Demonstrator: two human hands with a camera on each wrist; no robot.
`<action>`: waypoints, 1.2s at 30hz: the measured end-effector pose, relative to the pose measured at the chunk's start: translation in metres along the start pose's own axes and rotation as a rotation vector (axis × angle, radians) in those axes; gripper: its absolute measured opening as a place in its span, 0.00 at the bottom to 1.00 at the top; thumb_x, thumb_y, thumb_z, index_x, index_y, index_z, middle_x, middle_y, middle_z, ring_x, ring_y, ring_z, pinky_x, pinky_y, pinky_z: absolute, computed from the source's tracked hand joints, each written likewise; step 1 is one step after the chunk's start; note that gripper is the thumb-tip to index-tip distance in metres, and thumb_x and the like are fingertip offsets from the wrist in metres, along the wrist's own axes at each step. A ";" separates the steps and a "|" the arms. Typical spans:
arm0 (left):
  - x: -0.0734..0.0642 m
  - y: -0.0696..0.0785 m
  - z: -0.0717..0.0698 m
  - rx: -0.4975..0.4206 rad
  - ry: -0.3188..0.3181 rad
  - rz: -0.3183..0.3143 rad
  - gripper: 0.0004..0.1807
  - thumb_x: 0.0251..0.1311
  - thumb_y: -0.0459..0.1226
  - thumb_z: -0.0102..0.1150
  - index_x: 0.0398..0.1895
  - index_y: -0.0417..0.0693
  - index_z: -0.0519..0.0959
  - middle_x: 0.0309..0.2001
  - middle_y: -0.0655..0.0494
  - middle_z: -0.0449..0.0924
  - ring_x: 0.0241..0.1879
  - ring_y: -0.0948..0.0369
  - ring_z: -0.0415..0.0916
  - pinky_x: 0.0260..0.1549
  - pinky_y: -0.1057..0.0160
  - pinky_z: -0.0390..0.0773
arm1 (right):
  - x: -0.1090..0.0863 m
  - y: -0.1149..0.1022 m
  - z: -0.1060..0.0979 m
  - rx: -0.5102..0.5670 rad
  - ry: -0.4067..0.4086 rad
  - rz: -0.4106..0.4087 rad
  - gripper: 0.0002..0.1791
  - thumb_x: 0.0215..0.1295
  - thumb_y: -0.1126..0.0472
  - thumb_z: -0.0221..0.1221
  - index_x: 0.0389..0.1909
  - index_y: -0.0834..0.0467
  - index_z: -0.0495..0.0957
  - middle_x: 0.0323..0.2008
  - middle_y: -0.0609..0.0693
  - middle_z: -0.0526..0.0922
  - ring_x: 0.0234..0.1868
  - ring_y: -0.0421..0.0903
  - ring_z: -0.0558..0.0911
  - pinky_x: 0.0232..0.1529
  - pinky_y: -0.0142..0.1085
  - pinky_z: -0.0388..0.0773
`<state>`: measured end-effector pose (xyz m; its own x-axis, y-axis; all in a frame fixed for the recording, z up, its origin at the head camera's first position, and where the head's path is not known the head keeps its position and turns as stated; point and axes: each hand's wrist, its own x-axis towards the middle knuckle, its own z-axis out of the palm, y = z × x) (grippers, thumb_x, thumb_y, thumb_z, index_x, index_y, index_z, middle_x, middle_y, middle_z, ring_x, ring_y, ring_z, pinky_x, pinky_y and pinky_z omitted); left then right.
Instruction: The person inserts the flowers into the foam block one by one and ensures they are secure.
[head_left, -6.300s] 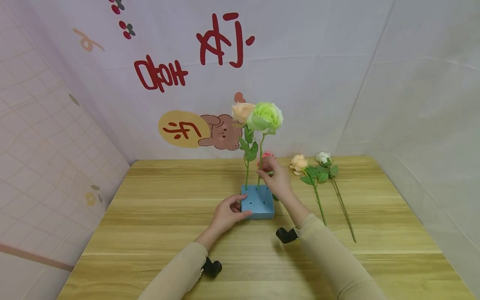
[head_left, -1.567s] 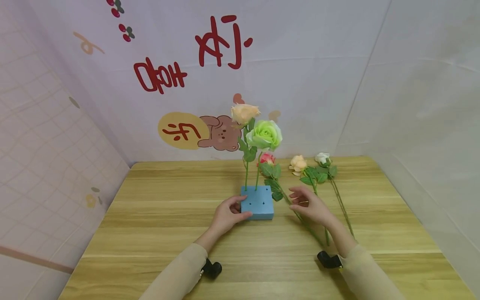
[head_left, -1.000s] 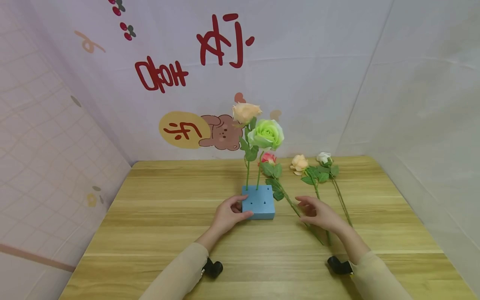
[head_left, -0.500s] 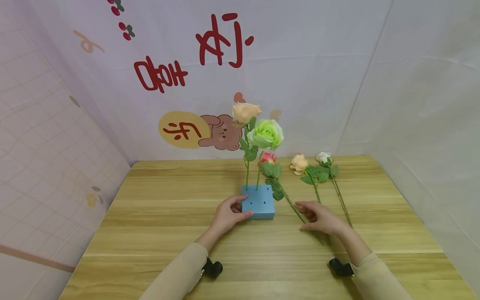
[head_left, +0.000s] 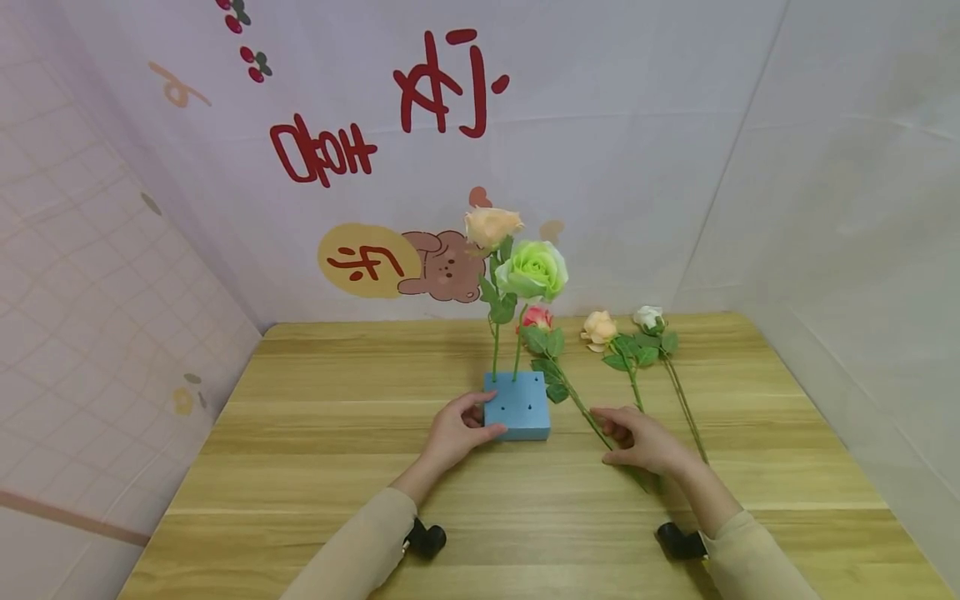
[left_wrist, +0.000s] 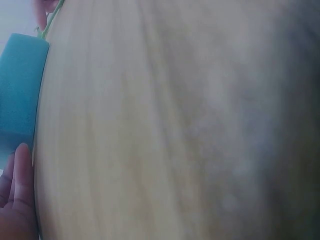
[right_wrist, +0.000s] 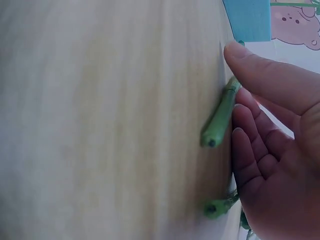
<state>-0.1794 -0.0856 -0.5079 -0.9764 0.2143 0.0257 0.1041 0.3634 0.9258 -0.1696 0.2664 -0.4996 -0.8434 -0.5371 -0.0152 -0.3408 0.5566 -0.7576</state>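
**Pink rose (head_left: 537, 317), one, long-stemmed**

Lies on counter (head_left: 337, 467), behind and right of blue block (head_left: 517, 400). Probably light, stem (head_left: 576, 401) springy, petals easily crushed; best taken low, clear of leaves (head_left: 536, 337). Right hand (head_left: 647, 444): thumb and fingers apart about stem. Left hand (head_left: 456, 432): clamped on block. Wall (head_left: 615, 167): red characters (head_left: 478, 90), not confidently readable; no brand seen.

From the head view, the right hand (head_left: 647, 442) hides part of the pink flower (head_left: 547, 367) and the lying peach flower's (head_left: 617, 362) stem; whether it grips either cannot be told. The right forearm (head_left: 705, 492) covers the end of the white flower (head_left: 668, 342). Some left hand (head_left: 454, 429) fingertips disappear beside the blue block (head_left: 516, 418). The worktop's (head_left: 262, 467) front corners are cut off; the left wrist view blurs its surface.
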 end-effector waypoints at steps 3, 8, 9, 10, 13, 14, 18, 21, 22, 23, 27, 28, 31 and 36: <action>0.000 0.000 0.000 0.000 0.001 -0.001 0.32 0.50 0.44 0.77 0.62 0.54 0.80 0.39 0.53 0.78 0.36 0.59 0.75 0.37 0.61 0.77 | 0.000 0.002 0.000 -0.023 -0.001 -0.013 0.38 0.58 0.65 0.71 0.68 0.69 0.67 0.42 0.52 0.72 0.37 0.44 0.68 0.36 0.34 0.71; 0.000 0.000 0.001 -0.006 0.004 -0.013 0.32 0.50 0.44 0.77 0.61 0.55 0.80 0.39 0.54 0.78 0.36 0.60 0.75 0.38 0.60 0.77 | 0.002 0.003 0.001 -0.067 0.012 -0.033 0.34 0.58 0.71 0.69 0.65 0.70 0.69 0.39 0.50 0.74 0.35 0.43 0.72 0.36 0.34 0.74; 0.000 0.000 0.001 -0.007 0.005 -0.009 0.32 0.51 0.44 0.77 0.61 0.55 0.80 0.39 0.53 0.78 0.36 0.59 0.75 0.38 0.60 0.77 | 0.002 0.003 0.001 -0.072 0.017 -0.031 0.33 0.57 0.72 0.68 0.65 0.71 0.70 0.39 0.50 0.74 0.35 0.42 0.72 0.36 0.34 0.74; 0.000 0.000 0.001 -0.007 0.005 -0.007 0.32 0.51 0.44 0.77 0.61 0.54 0.80 0.39 0.53 0.78 0.36 0.59 0.75 0.38 0.60 0.77 | 0.002 0.002 0.001 -0.075 0.020 -0.027 0.32 0.57 0.72 0.68 0.64 0.70 0.71 0.38 0.50 0.74 0.35 0.42 0.73 0.36 0.34 0.75; 0.000 -0.001 0.001 -0.003 0.010 0.004 0.32 0.51 0.43 0.77 0.61 0.53 0.80 0.38 0.53 0.79 0.35 0.59 0.75 0.37 0.61 0.77 | 0.002 -0.001 0.001 -0.085 0.035 -0.021 0.31 0.57 0.72 0.68 0.63 0.70 0.72 0.37 0.49 0.75 0.33 0.41 0.73 0.34 0.33 0.74; 0.001 -0.001 0.001 -0.001 0.010 0.009 0.32 0.51 0.43 0.77 0.61 0.53 0.80 0.38 0.53 0.79 0.35 0.59 0.75 0.36 0.61 0.77 | 0.002 -0.002 0.001 -0.084 0.040 -0.016 0.30 0.57 0.73 0.68 0.62 0.70 0.73 0.37 0.49 0.75 0.32 0.41 0.72 0.34 0.33 0.74; 0.001 -0.001 0.001 0.001 0.012 0.004 0.32 0.50 0.44 0.78 0.61 0.54 0.80 0.37 0.54 0.79 0.35 0.60 0.75 0.36 0.62 0.77 | 0.003 -0.003 0.002 -0.084 0.051 0.011 0.30 0.57 0.73 0.68 0.62 0.69 0.74 0.36 0.48 0.75 0.31 0.39 0.71 0.32 0.33 0.72; 0.001 -0.001 0.001 0.000 0.010 0.000 0.32 0.50 0.44 0.78 0.61 0.55 0.80 0.37 0.55 0.79 0.35 0.60 0.75 0.36 0.62 0.77 | 0.003 -0.005 0.003 -0.079 0.051 0.039 0.30 0.57 0.72 0.68 0.62 0.68 0.74 0.36 0.48 0.75 0.30 0.38 0.70 0.32 0.33 0.72; 0.001 -0.001 0.001 0.000 0.009 0.001 0.32 0.50 0.44 0.78 0.61 0.55 0.80 0.37 0.55 0.79 0.35 0.60 0.75 0.36 0.62 0.77 | 0.003 -0.006 0.003 -0.077 0.051 0.043 0.30 0.57 0.72 0.67 0.62 0.68 0.74 0.36 0.48 0.75 0.30 0.38 0.70 0.32 0.33 0.71; 0.001 -0.001 0.001 0.000 0.009 0.003 0.32 0.50 0.44 0.78 0.61 0.54 0.80 0.37 0.54 0.79 0.35 0.60 0.75 0.36 0.62 0.77 | 0.003 -0.006 0.003 -0.075 0.051 0.046 0.30 0.57 0.73 0.67 0.62 0.68 0.74 0.36 0.48 0.75 0.30 0.38 0.70 0.32 0.33 0.71; 0.001 -0.001 0.001 0.001 0.007 0.008 0.32 0.50 0.43 0.77 0.61 0.53 0.80 0.37 0.53 0.79 0.35 0.59 0.75 0.36 0.62 0.77 | 0.003 -0.006 0.003 -0.057 0.057 0.056 0.30 0.57 0.73 0.67 0.62 0.68 0.74 0.35 0.48 0.76 0.30 0.38 0.71 0.32 0.33 0.71; 0.001 -0.001 0.001 0.002 0.007 0.007 0.32 0.50 0.43 0.77 0.61 0.53 0.80 0.37 0.54 0.79 0.35 0.59 0.75 0.36 0.62 0.77 | 0.004 -0.006 0.003 -0.049 0.057 0.062 0.30 0.57 0.73 0.66 0.62 0.68 0.74 0.35 0.48 0.76 0.30 0.38 0.71 0.32 0.33 0.71; 0.001 -0.001 0.001 0.001 0.007 -0.004 0.32 0.50 0.43 0.78 0.61 0.54 0.80 0.37 0.55 0.79 0.35 0.60 0.75 0.36 0.63 0.77 | 0.004 -0.006 0.003 -0.008 0.056 0.084 0.29 0.58 0.72 0.66 0.62 0.68 0.74 0.35 0.48 0.77 0.31 0.39 0.72 0.32 0.33 0.71; 0.001 -0.001 0.001 -0.011 0.003 -0.002 0.32 0.50 0.43 0.77 0.61 0.53 0.80 0.37 0.55 0.79 0.35 0.60 0.74 0.36 0.62 0.77 | 0.004 -0.005 0.001 0.033 0.052 0.117 0.27 0.58 0.70 0.66 0.61 0.68 0.75 0.33 0.48 0.78 0.32 0.41 0.74 0.33 0.33 0.73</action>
<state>-0.1805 -0.0850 -0.5088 -0.9771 0.2114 0.0252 0.1005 0.3536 0.9300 -0.1710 0.2607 -0.4970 -0.8971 -0.4360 -0.0713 -0.2261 0.5917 -0.7738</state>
